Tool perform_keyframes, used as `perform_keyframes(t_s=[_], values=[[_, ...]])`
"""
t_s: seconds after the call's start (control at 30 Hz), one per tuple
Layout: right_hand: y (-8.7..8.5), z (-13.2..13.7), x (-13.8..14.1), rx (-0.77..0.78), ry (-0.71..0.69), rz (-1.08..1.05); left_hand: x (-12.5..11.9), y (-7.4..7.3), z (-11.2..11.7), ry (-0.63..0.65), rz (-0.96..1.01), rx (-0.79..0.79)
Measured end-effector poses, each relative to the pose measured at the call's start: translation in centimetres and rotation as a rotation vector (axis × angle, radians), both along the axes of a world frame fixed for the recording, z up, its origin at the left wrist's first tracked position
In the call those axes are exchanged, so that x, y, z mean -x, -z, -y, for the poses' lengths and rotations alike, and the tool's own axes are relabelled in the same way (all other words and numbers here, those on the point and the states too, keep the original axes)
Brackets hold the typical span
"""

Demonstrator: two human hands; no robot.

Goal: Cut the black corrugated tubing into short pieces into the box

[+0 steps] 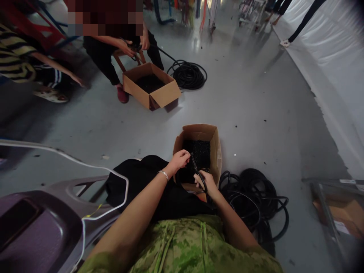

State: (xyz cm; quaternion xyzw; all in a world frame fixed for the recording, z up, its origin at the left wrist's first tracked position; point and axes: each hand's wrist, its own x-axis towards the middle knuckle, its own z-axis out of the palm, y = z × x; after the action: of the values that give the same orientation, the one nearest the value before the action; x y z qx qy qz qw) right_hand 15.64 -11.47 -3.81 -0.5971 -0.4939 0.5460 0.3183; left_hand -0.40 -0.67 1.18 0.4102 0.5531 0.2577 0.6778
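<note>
My left hand [181, 159] is closed in a pinch above the open cardboard box [218, 151] between my knees. Its fingertips are at the upper end of a slim black hose [194, 163]; what lies between them is too small to make out. Lower and to the right, my right hand [207, 182] is wrapped round the same hose, which curves down past the fingers. Many small black pieces [200, 148] cover the box's bottom. Just right of the box, coils of black hose [256, 189] lie on the floor.
Ahead, a seated person [125, 47] works with black hose over another cardboard box [166, 93], beside a hose coil [190, 74]. A person in stripes [17, 57] is at left. A purple-grey scooter [42, 227] with a white cable [105, 167] stands left; a clear bin [338, 212] is at right.
</note>
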Motion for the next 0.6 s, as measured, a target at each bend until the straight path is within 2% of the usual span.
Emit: perform_keyframes(t_s=[0.3, 0.6], values=[[-0.34, -0.09, -0.02, -0.022, -0.009, 0.082, -0.10, 0.24, 0.04, 0.020, -0.026, -0.002], [-0.63, -0.11, 0.17, -0.015, -0.011, 0.037, -0.01, 0.63, 0.09, 0.042, -0.039, -0.010]])
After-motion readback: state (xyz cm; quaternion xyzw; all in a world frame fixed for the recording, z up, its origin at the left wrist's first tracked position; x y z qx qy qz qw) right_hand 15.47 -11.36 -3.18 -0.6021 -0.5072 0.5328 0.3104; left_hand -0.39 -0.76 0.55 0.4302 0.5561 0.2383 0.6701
